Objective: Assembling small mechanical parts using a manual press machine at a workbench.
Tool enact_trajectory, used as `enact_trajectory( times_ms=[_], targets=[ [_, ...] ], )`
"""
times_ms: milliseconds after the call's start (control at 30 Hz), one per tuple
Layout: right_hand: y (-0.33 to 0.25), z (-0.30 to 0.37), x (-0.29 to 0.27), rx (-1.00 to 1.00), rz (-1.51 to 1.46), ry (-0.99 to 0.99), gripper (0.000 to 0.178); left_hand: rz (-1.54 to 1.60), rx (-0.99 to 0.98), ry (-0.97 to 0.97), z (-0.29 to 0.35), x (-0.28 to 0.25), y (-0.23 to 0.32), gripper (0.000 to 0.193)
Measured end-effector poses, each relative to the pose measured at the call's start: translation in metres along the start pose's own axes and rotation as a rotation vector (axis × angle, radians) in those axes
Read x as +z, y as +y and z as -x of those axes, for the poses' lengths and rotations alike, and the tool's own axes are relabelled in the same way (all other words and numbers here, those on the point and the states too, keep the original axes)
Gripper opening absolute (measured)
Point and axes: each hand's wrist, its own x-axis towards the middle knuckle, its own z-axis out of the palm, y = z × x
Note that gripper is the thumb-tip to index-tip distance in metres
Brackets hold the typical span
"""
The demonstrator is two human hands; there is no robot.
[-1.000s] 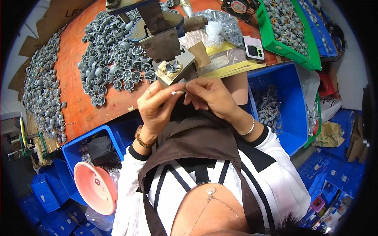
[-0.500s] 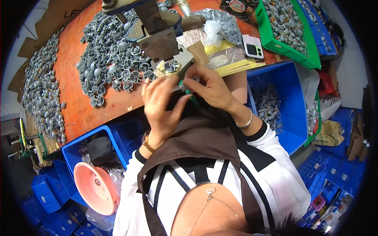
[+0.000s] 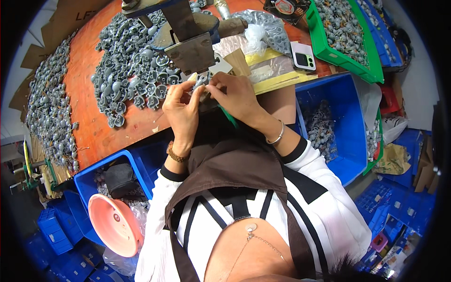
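The person's left hand [image 3: 181, 105] and right hand [image 3: 237, 96] are meeting just in front of the press [image 3: 190, 54], at the near edge of the orange tabletop [image 3: 89, 108]. A grey shell [image 3: 202, 77] is sitting under the press head, just beyond the fingertips. The left hand is holding thumb and forefinger close together, the gap between them narrow; whether they are gripping the shell or only touching it, I cannot tell. The right hand is curling its fingers inward, thumb near the left one, and whatever it may be pinching is being hidden. A thin green strand [image 3: 229, 116] is hanging below the right hand.

Judging by the layout, this piece is being worked on and is not yet finished. A large pile of loose shells [image 3: 131, 66] is lying left of the press, so much seems to be remaining. Small grey pieces with thin wires are filling the green tray [image 3: 324, 53] at the far right and lying in the blue bin [image 3: 350, 141] nearer by; they may be further along, though nothing is confirming that.
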Motion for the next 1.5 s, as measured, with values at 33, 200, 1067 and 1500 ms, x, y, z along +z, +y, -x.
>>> enact_trajectory(
  times_ms=[33, 200, 1067, 1500],
  targets=[
    [-0.001, 0.001, 0.001, 0.002, 0.001, 0.002, 0.016, 0.011, -0.01, 0.002, -0.002, 0.001, -0.003, 0.019],
    [-0.013, -0.003, -0.026, -0.169, 0.23, -0.041, 0.017, 0.109, -0.043, -0.049, -0.011, -0.003, -0.013, 0.02],
    [-0.084, -0.034, -0.1, -0.395, -0.694, 0.531, 0.026, -0.033, 0.031, -0.11, 0.004, -0.028, 0.007, 0.04],
    [-0.011, 0.025, -0.045, 0.104, -0.338, -0.016, 0.016, -1.249, 0.239, -0.076, -0.132, -0.146, -0.089, 0.032]
  ],
)
